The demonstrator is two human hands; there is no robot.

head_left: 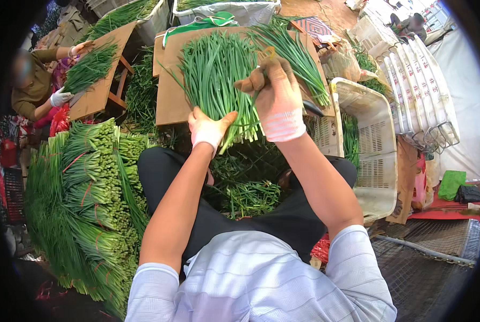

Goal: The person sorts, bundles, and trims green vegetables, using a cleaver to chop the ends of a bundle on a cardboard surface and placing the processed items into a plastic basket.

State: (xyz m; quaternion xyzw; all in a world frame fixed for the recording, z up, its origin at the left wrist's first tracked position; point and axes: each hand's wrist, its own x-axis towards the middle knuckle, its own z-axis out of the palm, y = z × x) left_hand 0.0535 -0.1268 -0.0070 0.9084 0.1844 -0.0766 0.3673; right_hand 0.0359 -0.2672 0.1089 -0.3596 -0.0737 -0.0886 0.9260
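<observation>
A large bunch of long green garlic chives (215,70) lies on a cardboard-covered board (171,102) in front of me. My left hand (208,127), in a pale glove, grips the stem ends on the near left side, thumb toward the right. Above the bunch's right side, my right hand (276,96) is raised in a glove with dirt-darkened fingers. Those fingers are curled together; a small yellowish bit shows at their tips, too little to name. A second, smaller bunch of chives (296,59) lies at the board's right.
Banded chive bundles (89,198) are stacked at my left. A white plastic crate (377,145) stands at right, with stacked crates (420,91) beyond. Loose leaves (250,198) cover the ground between my legs. A co-worker (41,80) handles chives at another board, far left.
</observation>
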